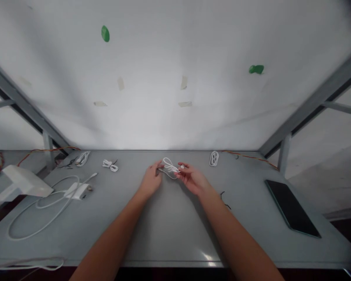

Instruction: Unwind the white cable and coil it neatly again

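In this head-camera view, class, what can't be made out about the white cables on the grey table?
Head view:
- Thin white cable looped between bare left hand and bare right hand: fingers hide the gripped stretch.
- Small coiled white cable at the far edge: too small to show connectors.
- Long white cable at the near edge: cut off by the bottom edge.

- One view, worn on the person's head
- Looks forward and down across the table (169,230) toward a white panel (175,78)
- Sits close above the left hand (150,180) and right hand (193,179)
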The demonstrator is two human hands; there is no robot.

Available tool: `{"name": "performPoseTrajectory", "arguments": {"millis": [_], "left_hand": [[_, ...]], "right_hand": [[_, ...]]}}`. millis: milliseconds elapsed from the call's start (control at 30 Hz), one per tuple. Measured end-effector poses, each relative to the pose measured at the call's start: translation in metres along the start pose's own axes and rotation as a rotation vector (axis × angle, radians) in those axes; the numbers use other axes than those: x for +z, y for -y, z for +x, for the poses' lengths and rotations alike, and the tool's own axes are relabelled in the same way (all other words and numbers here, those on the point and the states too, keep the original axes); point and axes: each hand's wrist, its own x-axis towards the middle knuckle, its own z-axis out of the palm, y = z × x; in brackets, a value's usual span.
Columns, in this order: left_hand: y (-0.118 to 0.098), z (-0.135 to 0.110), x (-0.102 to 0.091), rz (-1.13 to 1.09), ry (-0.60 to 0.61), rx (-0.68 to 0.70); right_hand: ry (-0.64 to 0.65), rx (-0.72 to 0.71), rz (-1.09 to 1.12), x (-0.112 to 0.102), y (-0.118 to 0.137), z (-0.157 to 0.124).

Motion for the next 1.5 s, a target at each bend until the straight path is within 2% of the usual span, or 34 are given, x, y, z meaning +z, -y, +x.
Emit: {"name": "performPoseTrajectory", "arguments": {"millis": [167, 267, 367, 500, 600, 667, 767, 867, 967, 1033, 1100, 1200, 1267, 1333, 1400, 1433, 1500], "left_hand": [[0.0, 0.002, -0.001, 0.25, 0.071, 0.124], [0.0, 0.004, -0.004, 0.276, 0.09, 0.103], [0.0, 0.007, -0.012, 0.102, 0.076, -0.019], [-0.005, 0.011, -0.028, -0.35, -0.045, -0.222], [-0.013, 0.015, -0.042, -0.588, -0.174, -0.271], [-0.019, 0.018, -0.058, -0.667, -0.295, -0.241], [-0.029, 0.023, -0.092, -0.682, -0.528, -0.144], [-0.038, 0.021, -0.134, -0.554, -0.783, -0.04], [-0.044, 0.015, -0.175, -0.502, -0.992, 0.032], [-0.045, 0.01, -0.195, -0.468, -1.136, 0.068], [-0.045, 0.008, -0.206, -0.443, -1.228, 0.092], [-0.046, 0.01, -0.198, -0.427, -1.192, 0.126], [-0.047, 0.015, -0.175, -0.404, -1.091, 0.154], [-0.047, 0.017, -0.143, -0.378, -0.954, 0.221], [-0.046, 0.016, -0.109, -0.317, -0.79, 0.294], [-0.045, 0.013, -0.092, -0.278, -0.711, 0.32], [-0.041, 0.003, -0.064, -0.102, -0.556, 0.318]], "right_hand": [[-0.065, -0.095, -0.036, -0.015, 0.012, 0.004], [-0.08, -0.182, -0.067, -0.022, 0.021, 0.004], [-0.139, -0.337, -0.055, -0.027, 0.03, 0.002], [-0.282, -0.569, -0.085, -0.03, 0.041, -0.002], [-0.368, -0.712, -0.246, -0.035, 0.048, -0.006], [-0.441, -0.778, -0.313, -0.042, 0.055, -0.006], [-0.564, -0.824, -0.246, -0.063, 0.071, -0.004], [-0.741, -0.858, -0.055, -0.096, 0.093, -0.005], [-0.964, -0.9, 0.093, -0.14, 0.115, -0.018], [-1.045, -0.899, 0.132, -0.168, 0.125, -0.031], [-1.078, -0.885, 0.13, -0.188, 0.132, -0.042], [-1.083, -0.904, 0.072, -0.19, 0.135, -0.045], [-1.041, -0.917, 0.023, -0.173, 0.132, -0.04], [-0.947, -0.919, -0.032, -0.146, 0.124, -0.032], [-0.749, -0.919, -0.16, -0.115, 0.111, -0.025], [-0.614, -0.902, -0.267, -0.099, 0.103, -0.023], [-0.44, -0.828, -0.518, -0.073, 0.084, -0.02]]}}
